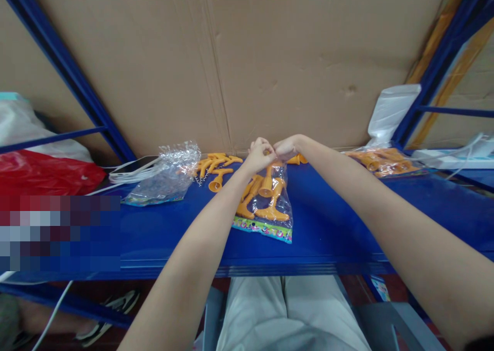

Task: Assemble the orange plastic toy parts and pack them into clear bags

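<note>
A clear plastic bag (287, 199) with a colourful printed strip along its near edge lies on the blue shelf. Inside it are several orange plastic T-handled pieces (272, 214) with flared cup ends. My left hand (259, 154) is closed at the bag's far end, thumb and fingers pinched together. Right beside it, my right hand (286, 148) has its fingers bent down and closed on the same end of the bag. The exact grip of my fingertips is partly hidden. Left of the bag, a loose orange T-handled piece (219, 178) stands near a heap of orange handles (212, 161).
Crumpled clear bags (165, 178) and white cables (133, 173) lie to the left. A filled bag of orange pieces (380, 160) rests at the right. Cardboard (270, 57) backs the blue shelf (328, 238), between blue posts. Another person's shoe (110, 315) shows below left.
</note>
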The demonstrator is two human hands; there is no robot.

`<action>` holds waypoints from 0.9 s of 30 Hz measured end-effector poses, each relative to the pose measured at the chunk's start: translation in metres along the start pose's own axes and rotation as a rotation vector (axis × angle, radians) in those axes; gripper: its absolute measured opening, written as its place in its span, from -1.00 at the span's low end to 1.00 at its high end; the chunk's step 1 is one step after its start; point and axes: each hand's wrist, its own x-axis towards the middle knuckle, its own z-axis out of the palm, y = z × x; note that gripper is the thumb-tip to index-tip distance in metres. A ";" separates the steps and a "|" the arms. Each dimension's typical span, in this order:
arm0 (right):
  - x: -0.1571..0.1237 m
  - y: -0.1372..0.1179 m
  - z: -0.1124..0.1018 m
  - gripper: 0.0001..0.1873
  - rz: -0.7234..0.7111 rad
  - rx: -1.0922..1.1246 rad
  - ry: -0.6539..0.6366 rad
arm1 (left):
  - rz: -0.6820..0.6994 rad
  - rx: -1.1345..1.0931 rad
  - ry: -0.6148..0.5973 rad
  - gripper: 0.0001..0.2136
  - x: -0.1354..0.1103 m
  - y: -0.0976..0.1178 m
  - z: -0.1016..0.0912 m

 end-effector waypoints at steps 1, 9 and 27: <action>0.001 0.000 0.000 -0.74 0.012 -0.005 -0.031 | 0.005 -0.001 0.002 -0.95 0.000 0.001 0.000; 0.012 0.010 -0.001 -0.73 0.004 0.119 -0.292 | 0.028 -0.031 0.000 -0.91 0.003 0.002 -0.003; 0.011 0.011 0.005 -0.85 0.085 0.253 -0.306 | 0.039 -0.094 0.016 -0.87 0.004 0.001 -0.001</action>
